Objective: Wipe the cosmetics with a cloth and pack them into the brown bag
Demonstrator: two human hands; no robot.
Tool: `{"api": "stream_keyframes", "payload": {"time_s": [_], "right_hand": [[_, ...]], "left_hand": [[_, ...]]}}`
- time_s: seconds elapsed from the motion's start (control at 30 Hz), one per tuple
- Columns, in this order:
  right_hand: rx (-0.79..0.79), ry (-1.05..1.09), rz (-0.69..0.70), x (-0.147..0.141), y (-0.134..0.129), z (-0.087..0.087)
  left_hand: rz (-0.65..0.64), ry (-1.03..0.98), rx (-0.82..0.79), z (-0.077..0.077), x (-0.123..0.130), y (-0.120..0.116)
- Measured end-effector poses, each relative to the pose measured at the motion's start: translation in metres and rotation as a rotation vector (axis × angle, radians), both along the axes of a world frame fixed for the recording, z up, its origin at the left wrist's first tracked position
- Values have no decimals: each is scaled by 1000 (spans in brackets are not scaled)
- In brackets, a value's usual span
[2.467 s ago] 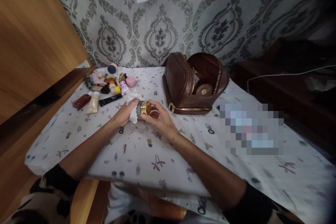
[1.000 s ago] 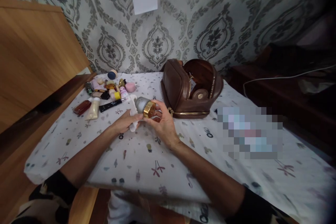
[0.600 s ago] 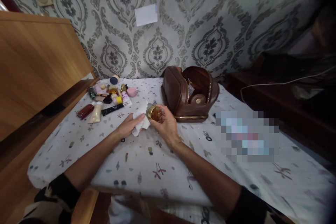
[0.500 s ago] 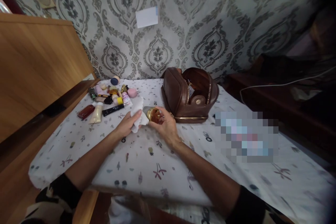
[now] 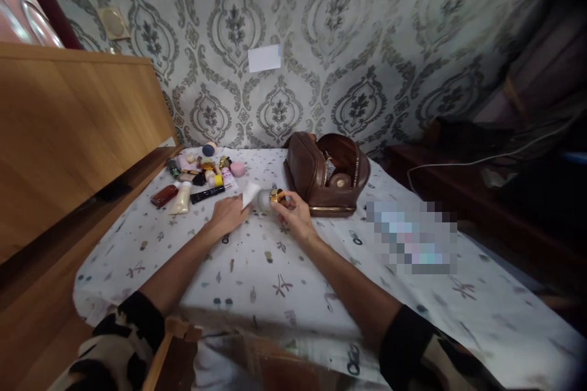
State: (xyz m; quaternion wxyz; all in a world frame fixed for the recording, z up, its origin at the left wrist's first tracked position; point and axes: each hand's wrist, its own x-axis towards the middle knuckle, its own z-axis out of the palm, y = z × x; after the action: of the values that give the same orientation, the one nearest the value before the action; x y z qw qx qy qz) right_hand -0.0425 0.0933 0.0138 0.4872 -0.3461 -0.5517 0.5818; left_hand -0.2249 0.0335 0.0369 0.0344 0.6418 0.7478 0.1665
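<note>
My right hand [image 5: 296, 218] has its fingers wrapped round the gold end of a small pale, see-through bottle [image 5: 265, 200]. The bottle lies sideways in the grip, its frosted-looking body pointing left. Close to that end, my left hand [image 5: 229, 216] holds a white wipe [image 5: 250, 193], folded so that a corner sticks up. Whether the wipe touches the bottle I cannot tell. Behind the right hand stands an open brown leather bag [image 5: 300, 165] with a gold zip; a sparkly item [image 5: 329, 168] shows inside.
Several cosmetics lie at the left back: a red-brown case [image 5: 164, 196], a cream tube [image 5: 182, 198], a black tube [image 5: 207, 193] and a pink round jar [image 5: 237, 168]. A blurred-out patch [image 5: 413, 237] covers something at right. A wooden panel [image 5: 82, 128] borders the left.
The bottle has turned, so its pale body now shows instead of its amber end. My left hand has drawn slightly away from it with the wipe. The head view has shifted.
</note>
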Motion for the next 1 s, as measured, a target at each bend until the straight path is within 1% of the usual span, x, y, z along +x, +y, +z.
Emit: {"api": "stream_keyframes", "payload": {"time_s": [0.13,0.23,0.3,0.37,0.43,0.5,0.57,0.6,0.63,0.7,0.77,0.83,0.93,1.0], "right_hand": [[-7,-2,-7,2,-2,2],[-6,-1,-23,2,-1,1],[-3,-1,-28,2,0,-1],[3,1,-21,1,1,-1],[13,0,3,1,0,-1],[25,-3,37,1,-3,0],[38,-6,73,2,-5,1],[53,-12,94,2,-7,2],[74,-21,113,2,-8,2],[130,-42,142,2,-9,2],[179,-58,147,1,-11,3],[199,-56,138,1,-12,2],[172,-9,140,1,-12,2],[109,59,131,0,-12,1]], "left_hand": [[-57,63,-58,7,1,-4],[-106,50,-115,14,-5,-5],[-109,52,-128,20,-8,-8],[-110,100,-44,25,-6,-12],[-169,151,119,27,1,-18],[-316,156,250,25,12,-22],[-454,128,301,21,23,-23],[-490,111,305,19,27,-23],[-501,92,296,17,31,-21],[-467,50,242,16,34,-17],[-424,17,175,19,35,-14],[-414,-9,145,23,35,-13],[-414,-89,158,30,34,-15],[-385,-204,192,33,32,-15]]}}
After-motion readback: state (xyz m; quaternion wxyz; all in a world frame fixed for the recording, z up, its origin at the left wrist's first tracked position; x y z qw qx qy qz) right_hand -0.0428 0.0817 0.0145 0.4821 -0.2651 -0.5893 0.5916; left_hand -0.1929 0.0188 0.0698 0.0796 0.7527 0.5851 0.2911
